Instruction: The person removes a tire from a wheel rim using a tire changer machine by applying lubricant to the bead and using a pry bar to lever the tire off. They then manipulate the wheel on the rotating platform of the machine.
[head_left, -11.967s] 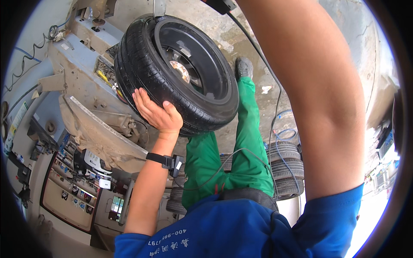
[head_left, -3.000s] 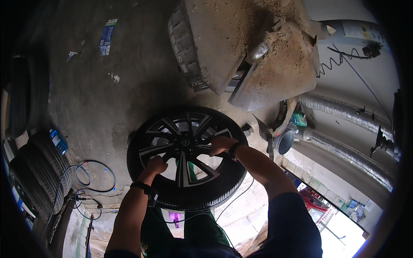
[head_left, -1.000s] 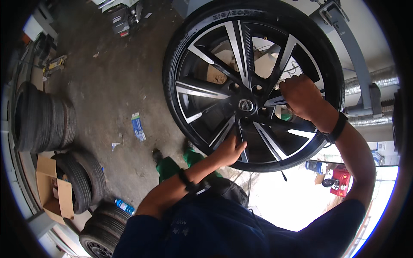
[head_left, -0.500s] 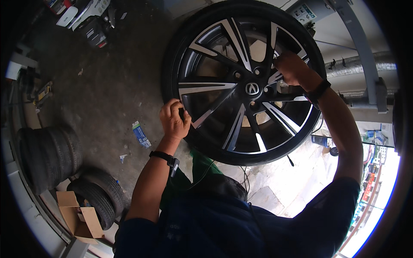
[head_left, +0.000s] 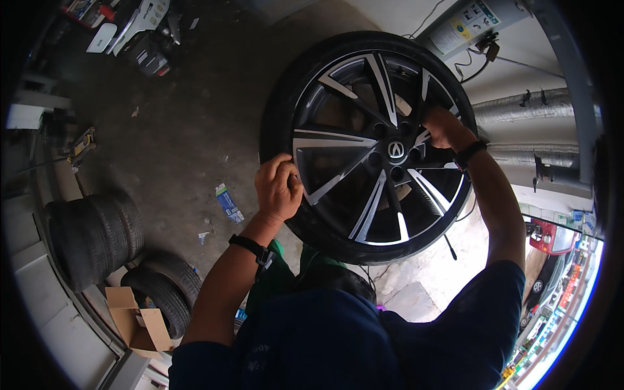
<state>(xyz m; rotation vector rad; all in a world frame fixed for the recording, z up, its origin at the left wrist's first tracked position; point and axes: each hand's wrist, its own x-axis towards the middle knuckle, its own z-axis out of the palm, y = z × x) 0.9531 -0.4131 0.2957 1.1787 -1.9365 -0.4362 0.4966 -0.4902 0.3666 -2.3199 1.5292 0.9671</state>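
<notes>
A large car wheel (head_left: 388, 104) with black-and-silver spokes and a black tyre (head_left: 281, 107) is in front of me, its outer face toward me. My left hand (head_left: 279, 188) is at its left side, fingers curled over the rim edge where tyre and rim meet. Across from it, my right hand (head_left: 447, 129) reaches in among the spokes on the upper right and grips there; its fingertips are hidden behind the spokes. The round centre cap (head_left: 395, 150) lies between both hands. Dark bands circle both wrists.
Used tyres (head_left: 91, 240) and an open cardboard box (head_left: 138, 325) are at the left. A blue packet (head_left: 229, 203) lies on the floor. Silver-wrapped pipes (head_left: 520, 107) and a grey cylinder (head_left: 471, 26) are on the right. A red vehicle (head_left: 551, 237) shows outside.
The wheel looks smaller and sits lower and slightly further right in the picture, with both hands keeping hold. The whole view has shifted, bringing more of the grey cylinder and the outside into sight.
</notes>
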